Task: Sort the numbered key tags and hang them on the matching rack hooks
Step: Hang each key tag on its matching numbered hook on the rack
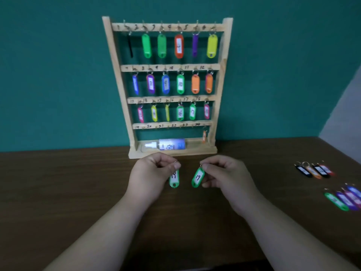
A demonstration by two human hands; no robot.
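Two bare forearms are reaching in from the bottom edge over the table (78, 192). The left hand (150, 173) is pinching the ring of a green tag (174, 180) between thumb and forefinger, with the other fingers curling inward. The tag is hanging upright below the fingers, and its number is partly hidden. The right hand (224, 173) is pinching the ring of the 19 tag (198, 177), also green, which is tilting with its lower end toward the left. The two tags are hanging near each other without touching, just in front of the rack's base.

Well off to the right, two loose groups are lying on the table: the near tags (343, 198), green, purple and blue, and the far tags (314, 170), black and orange.

Behind the hands, the rack (115, 75) is standing against the teal wall (48, 75), its top three rows each carrying six tags. On the bottom row, only an orange tag (204, 136) is hanging, at the right end under 24. A bottle (166, 144) is lying on its side in the rack's base.
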